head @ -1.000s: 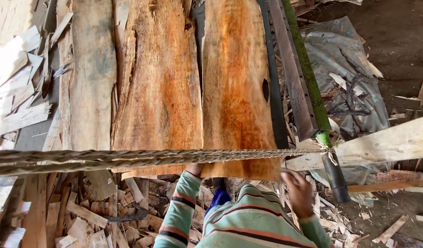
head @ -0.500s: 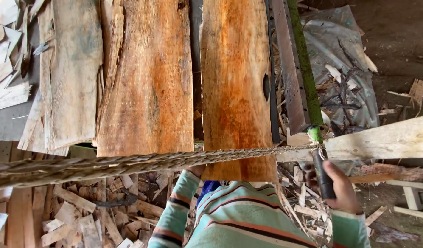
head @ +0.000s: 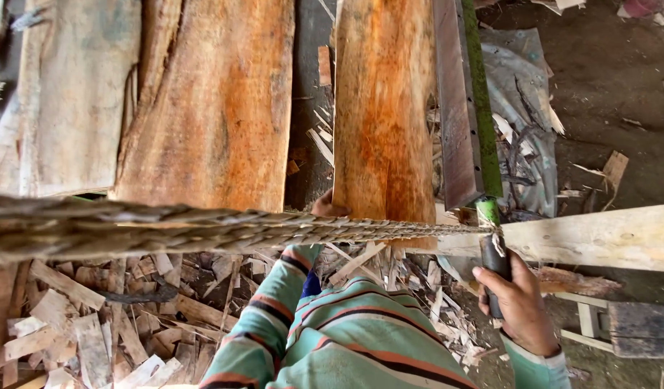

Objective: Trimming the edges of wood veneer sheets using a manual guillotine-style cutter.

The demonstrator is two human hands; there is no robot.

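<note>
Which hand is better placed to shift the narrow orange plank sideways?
Left. The left hand already rests at the near end of the narrow orange plank, while the right hand is wrapped around the dark handle beside it.

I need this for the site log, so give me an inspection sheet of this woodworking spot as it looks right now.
Surface: pale wooden beam lying crosswise at right.
Job's things: reddish-orange rough-sawn plank; dark lever handle below a green bar.
Clutter: heap of pale wood offcuts and splinters on the ground.
Grippers: left hand touches the near end of the plank; right hand is closed around the handle.
Cables: thick twisted rope stretched across the view.
Surroundings: wider orange slab, grey board, crumpled grey sheet, dirt floor.
</note>
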